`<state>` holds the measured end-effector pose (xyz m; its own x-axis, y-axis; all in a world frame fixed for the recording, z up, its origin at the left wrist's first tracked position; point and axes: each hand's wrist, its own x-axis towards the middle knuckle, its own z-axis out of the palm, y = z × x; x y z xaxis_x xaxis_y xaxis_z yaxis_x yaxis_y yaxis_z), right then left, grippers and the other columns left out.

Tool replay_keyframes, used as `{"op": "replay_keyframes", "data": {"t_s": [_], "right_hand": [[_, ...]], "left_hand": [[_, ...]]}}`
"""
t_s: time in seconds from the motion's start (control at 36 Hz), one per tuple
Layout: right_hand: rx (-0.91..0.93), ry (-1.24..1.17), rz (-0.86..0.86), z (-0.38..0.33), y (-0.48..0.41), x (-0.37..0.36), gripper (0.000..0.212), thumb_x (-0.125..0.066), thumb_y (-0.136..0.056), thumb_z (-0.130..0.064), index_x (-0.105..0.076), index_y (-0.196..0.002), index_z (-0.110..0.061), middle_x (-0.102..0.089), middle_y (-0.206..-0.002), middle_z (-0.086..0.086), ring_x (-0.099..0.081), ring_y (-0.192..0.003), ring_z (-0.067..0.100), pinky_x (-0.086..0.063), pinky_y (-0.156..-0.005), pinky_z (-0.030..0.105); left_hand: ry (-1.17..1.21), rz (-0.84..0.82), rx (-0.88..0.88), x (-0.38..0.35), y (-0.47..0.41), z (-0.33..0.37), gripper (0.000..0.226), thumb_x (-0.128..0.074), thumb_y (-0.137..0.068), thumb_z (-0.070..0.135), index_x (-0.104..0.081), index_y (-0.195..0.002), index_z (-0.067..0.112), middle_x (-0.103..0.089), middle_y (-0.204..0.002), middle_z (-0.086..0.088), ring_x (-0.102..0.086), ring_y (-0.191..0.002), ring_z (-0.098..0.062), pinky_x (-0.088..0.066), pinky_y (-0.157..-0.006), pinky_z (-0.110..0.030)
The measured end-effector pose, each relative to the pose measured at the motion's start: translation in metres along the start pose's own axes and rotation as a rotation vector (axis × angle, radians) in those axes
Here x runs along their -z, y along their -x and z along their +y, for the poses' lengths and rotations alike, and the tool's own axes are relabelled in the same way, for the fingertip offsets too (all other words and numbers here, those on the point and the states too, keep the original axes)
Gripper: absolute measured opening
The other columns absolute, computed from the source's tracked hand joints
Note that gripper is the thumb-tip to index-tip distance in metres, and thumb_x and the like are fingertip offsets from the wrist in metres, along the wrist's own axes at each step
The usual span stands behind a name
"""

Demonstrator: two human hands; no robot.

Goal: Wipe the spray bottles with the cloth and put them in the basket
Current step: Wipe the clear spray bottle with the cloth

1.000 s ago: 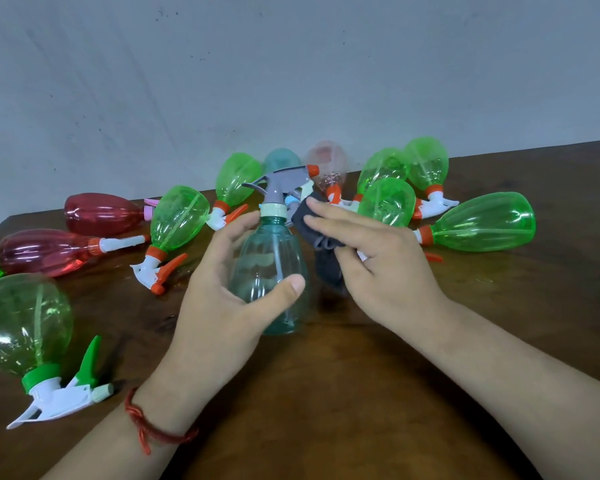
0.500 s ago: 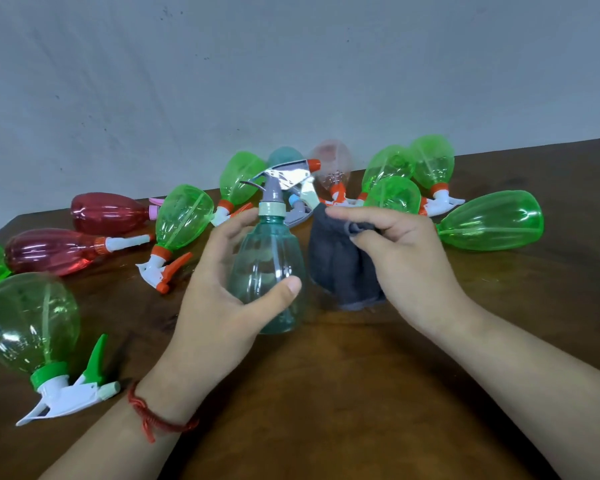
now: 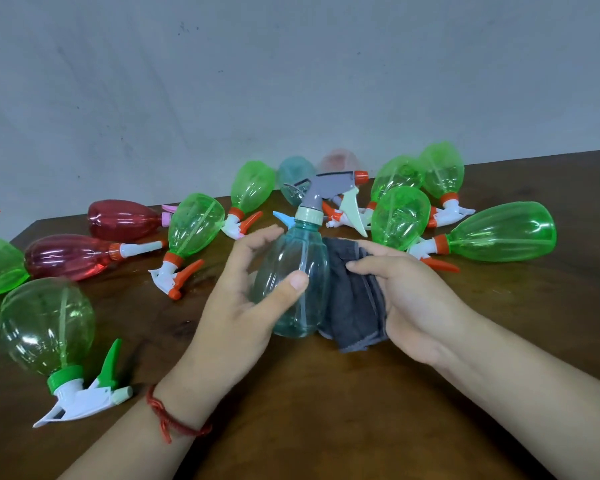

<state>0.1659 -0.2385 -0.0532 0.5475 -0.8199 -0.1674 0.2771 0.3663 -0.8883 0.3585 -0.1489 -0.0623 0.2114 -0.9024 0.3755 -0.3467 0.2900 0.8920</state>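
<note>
From the head view, the left hand (image 3: pixel 243 306) grips the teal spray bottle (image 3: pixel 291 282) near the middle of the dark wooden counter (image 3: pixel 326 410). The thumb lies across the front of the bottle and the fingers curl round its far side. The bottle stands nearly upright with its base at or just above the counter, and its grey trigger head (image 3: pixel 326 188) with an orange nozzle points right. The right hand (image 3: pixel 420 299) holds the grey cloth (image 3: pixel 354 296), fingers curled over its top edge, and presses it against the bottle's right side; the bottle hides the cloth's left part. A red string bracelet (image 3: pixel 167 420) circles the left wrist. Other spray bottles lie on their sides around the hands. A green bottle with a green collar (image 3: pixel 45 327) and white trigger lies near left, with two red bottles (image 3: pixel 66 254) beyond it. A green bottle with an orange trigger (image 3: pixel 194 223) lies left of the held bottle, and another green one (image 3: pixel 252 185) behind that. The trigger head partly covers a second teal bottle (image 3: pixel 293 178) and a pale pink bottle (image 3: pixel 340 161) near the grey wall (image 3: pixel 291 81). To the right a cluster of green bottles (image 3: pixel 400 216) sits just behind the right hand, and a large green bottle (image 3: pixel 503 232) lies beside it.
</note>
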Motion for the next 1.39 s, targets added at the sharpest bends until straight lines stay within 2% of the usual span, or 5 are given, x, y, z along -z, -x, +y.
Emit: {"op": "replay_keyframes", "data": {"t_s": [0.47, 0.58, 0.81, 1.19, 1.39], "right_hand": [[0.164, 0.136, 0.074, -0.004, 0.005, -0.010, 0.043, -0.047, -0.103, 0.006, -0.081, -0.115, -0.019, -0.080, -0.112, 0.013, -0.076, -0.104, 0.040, -0.061, -0.087, 0.061], [0.182, 0.170, 0.055, -0.007, 0.007, -0.010, 0.043, -0.049, -0.103, 0.005, -0.080, -0.118, -0.020, -0.080, -0.115, 0.008, -0.076, -0.108, 0.032, -0.060, -0.097, 0.053], [0.259, 0.209, 0.193, -0.009, 0.003, -0.008, 0.042, -0.051, -0.100, 0.007, -0.083, -0.109, -0.020, -0.081, -0.111, 0.005, -0.075, -0.111, 0.031, -0.053, -0.106, 0.060], [0.233, 0.158, 0.171, -0.002, 0.002, -0.006, 0.041, -0.049, -0.101, 0.008, -0.080, -0.114, -0.017, -0.080, -0.108, 0.011, -0.077, -0.103, 0.035, -0.064, -0.088, 0.050], [0.268, 0.224, 0.136, -0.003, 0.002, -0.005, 0.041, -0.051, -0.099, 0.008, -0.081, -0.114, -0.016, -0.080, -0.112, 0.012, -0.075, -0.109, 0.036, -0.054, -0.105, 0.061]], "left_hand": [[-0.040, 0.112, 0.091, -0.002, 0.004, 0.007, 0.031, -0.061, -0.106, 0.047, -0.053, -0.135, 0.037, -0.065, -0.125, 0.028, -0.064, -0.122, 0.002, -0.052, -0.093, -0.012], [-0.128, 0.121, 0.083, 0.000, 0.003, 0.000, 0.070, -0.089, -0.081, 0.053, -0.048, -0.137, 0.043, -0.059, -0.135, 0.020, -0.062, -0.130, -0.007, -0.059, -0.101, -0.030], [0.281, 0.181, 0.091, 0.005, -0.001, 0.000, 0.057, -0.077, -0.083, 0.042, -0.056, -0.136, 0.036, -0.069, -0.133, -0.007, -0.071, -0.119, -0.035, -0.058, -0.098, -0.061], [0.071, 0.092, 0.091, -0.005, 0.004, 0.006, 0.029, -0.043, -0.117, 0.026, -0.066, -0.135, 0.031, -0.071, -0.134, 0.009, -0.067, -0.127, -0.015, -0.051, -0.106, -0.038], [-0.081, 0.035, 0.128, -0.005, 0.007, 0.011, 0.067, -0.090, -0.084, 0.043, -0.055, -0.141, 0.036, -0.066, -0.131, 0.022, -0.070, -0.119, -0.006, -0.058, -0.097, -0.029]]}}
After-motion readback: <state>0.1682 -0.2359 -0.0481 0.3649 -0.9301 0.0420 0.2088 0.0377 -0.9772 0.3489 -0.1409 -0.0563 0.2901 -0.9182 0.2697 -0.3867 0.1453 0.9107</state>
